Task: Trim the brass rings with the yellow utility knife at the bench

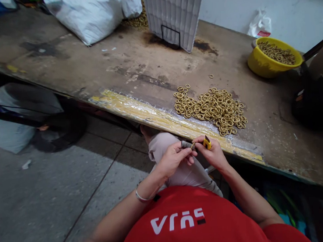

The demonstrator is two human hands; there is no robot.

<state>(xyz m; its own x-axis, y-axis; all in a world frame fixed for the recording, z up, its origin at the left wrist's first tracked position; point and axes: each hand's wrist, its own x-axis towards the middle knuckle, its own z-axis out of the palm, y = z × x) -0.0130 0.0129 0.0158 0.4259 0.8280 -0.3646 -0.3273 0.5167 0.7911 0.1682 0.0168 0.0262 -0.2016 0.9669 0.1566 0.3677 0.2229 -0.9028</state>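
Both hands meet just in front of the table's edge, above my lap. My left hand [177,157] is closed, its fingertips pinching a small brass-coloured ring [192,145]. A dark grey band or wrap [186,144] surrounds its index finger. In my closed right hand [214,155] is a yellow utility knife [207,143], its dark tip pointing up. The right fingertips touch or nearly touch the ring; their exact contact is too small to tell. Beyond the hands, a loose pile of similar rings [216,108] lies on the table.
The worn table [86,67] has a yellow, tape-covered front edge [155,117]. A yellow bowl [262,64] full of rings stands at the right. At the back are a grey ribbed panel [173,13] and a white sack [90,17]. A dark object [312,103] stands far right.
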